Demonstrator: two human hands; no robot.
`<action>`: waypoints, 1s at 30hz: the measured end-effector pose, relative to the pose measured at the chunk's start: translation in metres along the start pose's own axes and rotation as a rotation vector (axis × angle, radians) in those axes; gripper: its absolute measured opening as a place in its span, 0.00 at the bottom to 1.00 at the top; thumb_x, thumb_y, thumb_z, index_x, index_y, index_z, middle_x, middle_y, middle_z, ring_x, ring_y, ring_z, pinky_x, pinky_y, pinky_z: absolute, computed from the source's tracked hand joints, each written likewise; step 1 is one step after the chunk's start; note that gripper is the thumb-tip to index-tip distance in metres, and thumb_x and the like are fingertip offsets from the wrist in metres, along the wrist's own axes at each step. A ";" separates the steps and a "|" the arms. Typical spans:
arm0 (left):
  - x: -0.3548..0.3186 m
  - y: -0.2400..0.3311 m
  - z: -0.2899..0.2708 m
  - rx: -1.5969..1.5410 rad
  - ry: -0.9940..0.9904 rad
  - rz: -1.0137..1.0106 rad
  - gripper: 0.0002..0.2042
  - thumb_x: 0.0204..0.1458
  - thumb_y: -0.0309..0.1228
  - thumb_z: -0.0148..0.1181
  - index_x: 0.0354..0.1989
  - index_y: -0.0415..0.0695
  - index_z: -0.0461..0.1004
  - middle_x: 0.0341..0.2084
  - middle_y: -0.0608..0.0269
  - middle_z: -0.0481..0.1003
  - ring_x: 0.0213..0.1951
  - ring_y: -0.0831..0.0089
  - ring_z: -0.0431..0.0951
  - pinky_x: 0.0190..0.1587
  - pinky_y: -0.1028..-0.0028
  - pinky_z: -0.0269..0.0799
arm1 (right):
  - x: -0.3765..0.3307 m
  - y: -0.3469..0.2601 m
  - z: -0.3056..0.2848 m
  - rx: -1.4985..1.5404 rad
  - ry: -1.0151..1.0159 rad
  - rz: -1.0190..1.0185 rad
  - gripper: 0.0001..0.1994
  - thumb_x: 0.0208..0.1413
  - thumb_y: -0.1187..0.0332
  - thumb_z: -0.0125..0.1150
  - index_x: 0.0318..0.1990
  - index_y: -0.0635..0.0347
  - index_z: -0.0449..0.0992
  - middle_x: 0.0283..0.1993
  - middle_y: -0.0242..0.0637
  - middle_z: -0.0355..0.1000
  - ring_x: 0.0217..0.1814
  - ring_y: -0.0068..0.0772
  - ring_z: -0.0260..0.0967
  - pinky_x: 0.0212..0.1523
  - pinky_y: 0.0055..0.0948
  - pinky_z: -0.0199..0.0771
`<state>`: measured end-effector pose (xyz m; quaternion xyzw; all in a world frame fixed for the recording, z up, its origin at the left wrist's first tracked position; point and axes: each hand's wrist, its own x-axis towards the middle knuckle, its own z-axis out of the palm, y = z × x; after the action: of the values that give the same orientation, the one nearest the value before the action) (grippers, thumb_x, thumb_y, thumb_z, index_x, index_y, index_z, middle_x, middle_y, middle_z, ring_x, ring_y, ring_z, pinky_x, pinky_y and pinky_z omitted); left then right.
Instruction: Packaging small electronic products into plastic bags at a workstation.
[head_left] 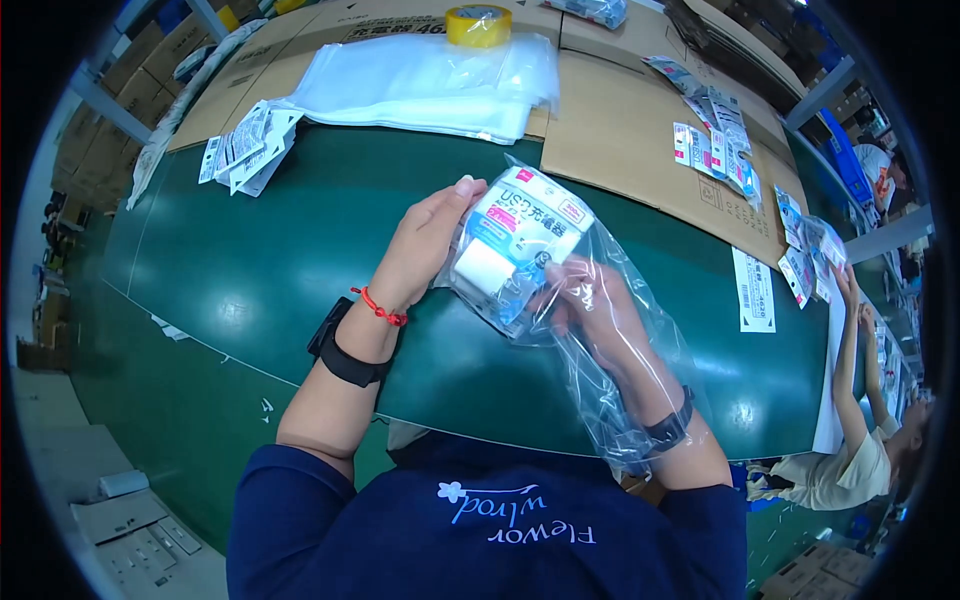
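My left hand grips the left side of a clear plastic bag that holds a white carded charger package with pink and blue print. My right hand is inside the bag, up to the wrist, with its fingers on the package's lower right side. The bag hangs loosely over my right forearm. Both hands hover above the green table. A red string and a black band are on my left wrist, and a dark watch is on my right.
A stack of clear bags and a yellow tape roll lie at the back on flattened cardboard. Loose carded packages lie at back left, more packages at back right. Another person reaches over the table's right end.
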<state>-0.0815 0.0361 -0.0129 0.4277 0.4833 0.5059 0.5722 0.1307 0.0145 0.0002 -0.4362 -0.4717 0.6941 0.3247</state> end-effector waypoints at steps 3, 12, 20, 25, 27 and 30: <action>-0.001 0.000 0.003 -0.050 -0.032 -0.027 0.29 0.62 0.48 0.45 0.56 0.30 0.65 0.49 0.53 0.71 0.50 0.73 0.70 0.54 0.77 0.64 | 0.003 0.006 0.000 0.058 -0.026 -0.011 0.11 0.56 0.64 0.59 0.37 0.65 0.73 0.27 0.37 0.73 0.24 0.21 0.66 0.26 0.18 0.65; -0.002 -0.002 0.007 -0.050 -0.081 -0.008 0.30 0.62 0.49 0.43 0.57 0.29 0.63 0.52 0.50 0.70 0.53 0.71 0.69 0.56 0.76 0.63 | 0.006 0.015 -0.002 0.081 0.115 -0.070 0.12 0.56 0.64 0.60 0.38 0.65 0.72 0.27 0.34 0.71 0.26 0.22 0.69 0.29 0.19 0.68; -0.004 0.000 0.004 0.029 -0.097 0.031 0.30 0.62 0.48 0.43 0.58 0.30 0.63 0.54 0.50 0.68 0.56 0.69 0.67 0.58 0.75 0.60 | 0.005 0.005 0.012 0.291 0.186 -0.082 0.14 0.57 0.61 0.58 0.41 0.65 0.71 0.27 0.34 0.71 0.26 0.22 0.70 0.29 0.20 0.70; -0.009 0.009 0.005 0.369 -0.120 0.200 0.27 0.61 0.45 0.46 0.57 0.30 0.64 0.56 0.47 0.67 0.59 0.61 0.66 0.61 0.70 0.58 | 0.010 0.017 -0.009 0.240 0.051 -0.070 0.14 0.61 0.62 0.53 0.43 0.66 0.71 0.32 0.38 0.73 0.28 0.23 0.72 0.29 0.19 0.72; -0.010 0.018 0.013 0.617 -0.086 0.398 0.27 0.60 0.44 0.48 0.56 0.30 0.64 0.57 0.47 0.66 0.59 0.59 0.65 0.61 0.68 0.57 | 0.010 0.015 -0.012 0.164 0.064 -0.073 0.14 0.60 0.61 0.55 0.43 0.65 0.71 0.32 0.36 0.73 0.27 0.21 0.71 0.28 0.18 0.71; -0.013 0.021 0.030 1.099 -0.003 0.794 0.27 0.57 0.44 0.52 0.55 0.30 0.65 0.58 0.45 0.65 0.60 0.54 0.63 0.62 0.63 0.56 | 0.007 0.011 -0.017 0.007 0.085 -0.066 0.15 0.58 0.60 0.57 0.43 0.63 0.71 0.32 0.33 0.72 0.26 0.19 0.69 0.27 0.17 0.67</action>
<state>-0.0554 0.0254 0.0140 0.8024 0.4758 0.3577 0.0433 0.1429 0.0231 -0.0157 -0.4484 -0.4690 0.6655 0.3690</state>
